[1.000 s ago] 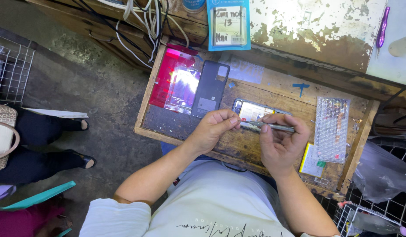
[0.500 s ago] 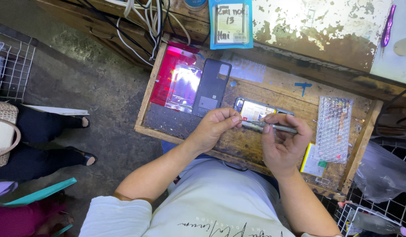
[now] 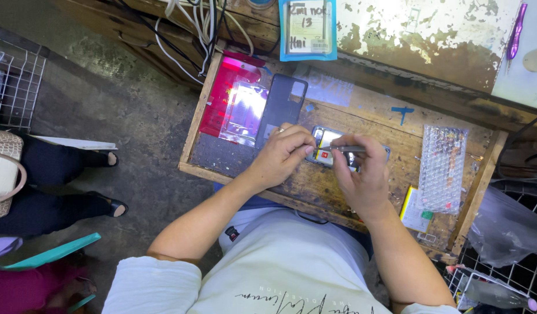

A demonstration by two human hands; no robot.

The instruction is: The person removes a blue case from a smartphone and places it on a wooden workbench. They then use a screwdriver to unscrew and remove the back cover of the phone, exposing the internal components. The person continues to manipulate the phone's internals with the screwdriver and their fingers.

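Note:
An opened phone (image 3: 326, 139) lies on a worn wooden tray (image 3: 396, 134), its inner parts showing. My left hand (image 3: 283, 154) rests on the phone's left end, fingers pinched at its edge. My right hand (image 3: 361, 174) holds thin metal tweezers (image 3: 341, 149) level across the phone, tips pointing left toward my left fingers. A dark phone back cover (image 3: 280, 110) lies just beyond my left hand, beside a clear film sheet (image 3: 244, 113) on a red mat (image 3: 219, 99).
A bubble-wrap sheet (image 3: 443, 166) and a yellow-edged packet (image 3: 416, 212) lie at the tray's right. A blue-framed package (image 3: 308, 28) and cables (image 3: 193, 29) sit beyond the tray. Another person's legs in sandals (image 3: 108, 183) stand at left. Wire baskets (image 3: 15, 81) flank the bench.
Both hands stay over the phone. My right hand has shifted slightly left with the tweezers, and the view has tilted a little.

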